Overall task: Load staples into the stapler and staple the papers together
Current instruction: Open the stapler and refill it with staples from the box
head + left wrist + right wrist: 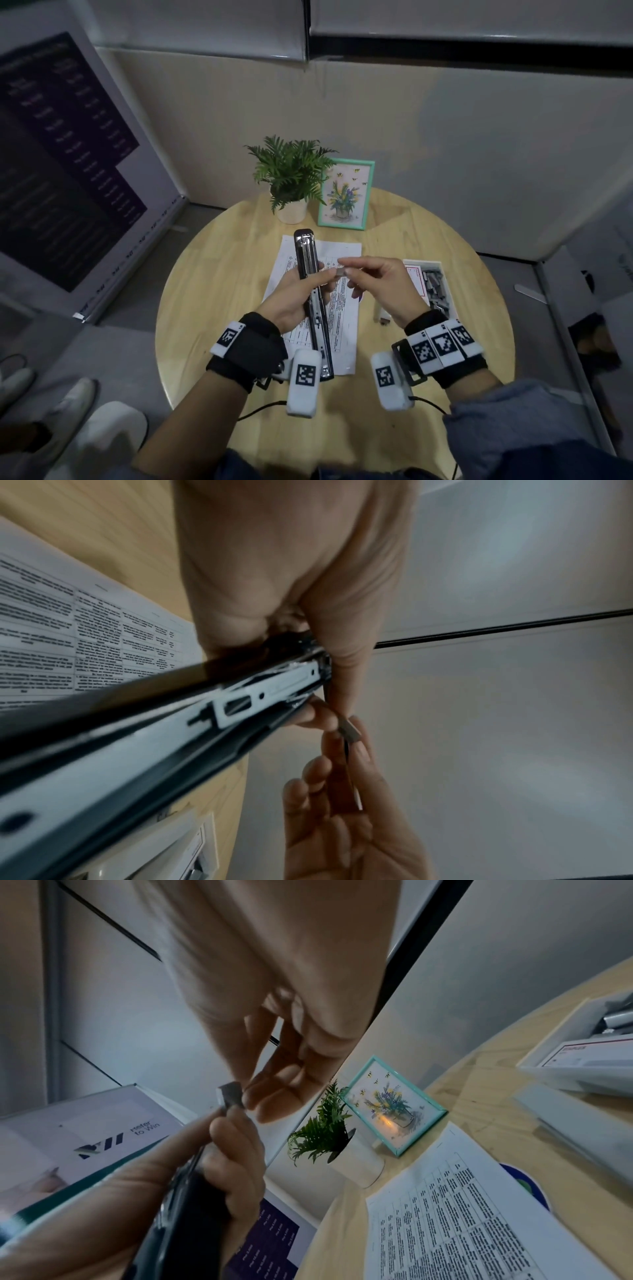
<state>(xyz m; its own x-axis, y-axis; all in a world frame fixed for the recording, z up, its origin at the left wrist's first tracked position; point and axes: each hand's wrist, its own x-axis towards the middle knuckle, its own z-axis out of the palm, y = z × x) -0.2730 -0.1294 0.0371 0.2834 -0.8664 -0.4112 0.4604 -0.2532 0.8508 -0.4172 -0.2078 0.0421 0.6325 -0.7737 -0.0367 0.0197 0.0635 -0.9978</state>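
The left hand (294,301) grips a long black stapler with a bright metal staple channel (310,291), fingers curled round its middle, holding it above the round pale wooden bench (212,274). The stapler is folded open, its length running from 12 o'clock to 6 o'clock over the sheets. The right hand (380,284) pinches a short grey strip of staples (340,272) between thumb and forefinger, just beside the channel at its 3 o'clock side and touching the left fingertips (318,715); the other right fingers hang loosely curled.

Under both hands lie the white printed papers (346,308), flat at the bench's centre. At 3 o'clock of the papers sits an open white cardboard box of grey staple strips (435,284). At 12 o'clock stand a green fern in a white pot (291,178) and, just beside it on the right, a flower picture in a mint-green frame (346,195). Both wrists wear black straps with white marker blocks (305,377).
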